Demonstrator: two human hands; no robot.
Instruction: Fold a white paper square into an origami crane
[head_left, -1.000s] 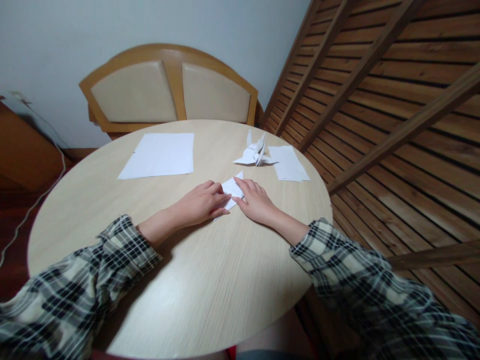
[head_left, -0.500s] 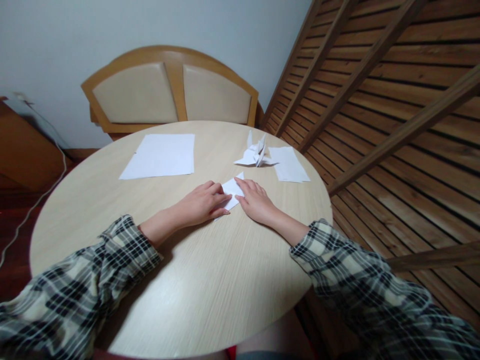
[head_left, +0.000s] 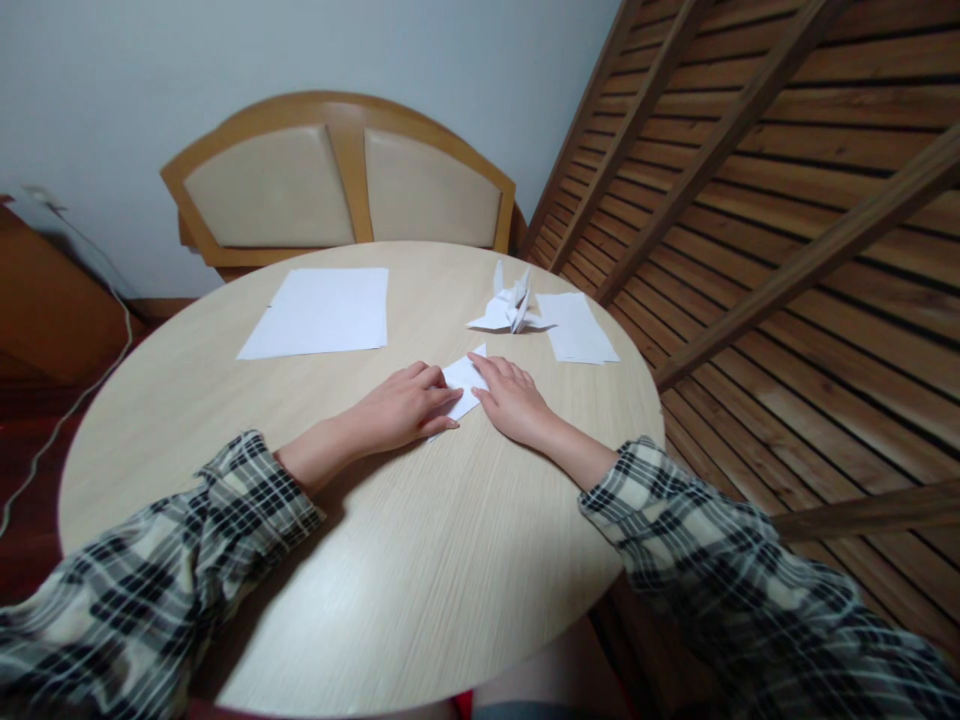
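Observation:
A small folded white paper (head_left: 463, 378) lies on the round table between my hands, partly covered by both. My left hand (head_left: 405, 408) rests on its left part, with the fingers bent together and the thumb along the lower edge; it grips the paper there. On the right part, my right hand (head_left: 512, 402) lies with its fingers stretched and the thumb apart, touching the paper. Beyond the right hand stands a folded paper crane (head_left: 512, 305).
The pale round table (head_left: 420, 560) holds large white sheets (head_left: 322, 312) at the back left and smaller sheets (head_left: 577, 328) at the back right, beside the crane. A padded wooden headboard (head_left: 349, 170) stands behind. Wooden slats (head_left: 787, 200) rise on the right.

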